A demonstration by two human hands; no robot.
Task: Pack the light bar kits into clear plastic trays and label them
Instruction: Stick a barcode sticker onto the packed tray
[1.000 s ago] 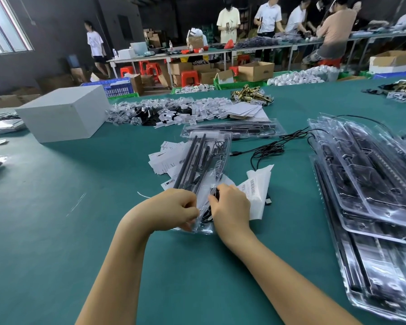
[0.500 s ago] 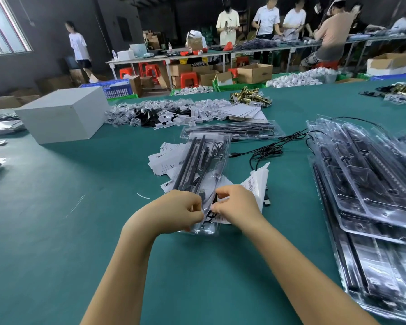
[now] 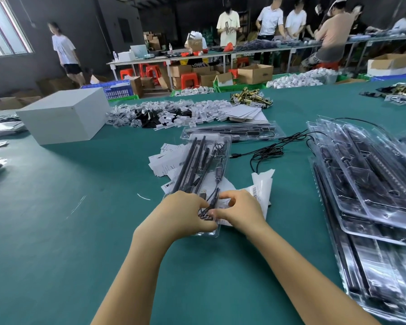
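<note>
A clear plastic tray (image 3: 222, 148) lies lengthwise on the green table in front of me, with black light bars (image 3: 190, 160) and a thin black cable (image 3: 217, 172) inside. My left hand (image 3: 181, 214) grips the tray's near left end, fingers curled over it. My right hand (image 3: 238, 213) pinches the cable's black strands at the near end, right beside the left hand. White paper labels (image 3: 260, 186) lie under and beside the tray.
A tall stack of packed clear trays (image 3: 366, 188) fills the right side. Another packed tray (image 3: 232, 133) and a loose black cable (image 3: 272, 150) lie beyond. A white box (image 3: 63, 116) stands far left, small parts piles (image 3: 164, 113) behind. People work at distant tables.
Both hands have stayed at the tray's near end; the right hand's fingers have shifted and now hold the cable strands. The camera view moved slightly.
</note>
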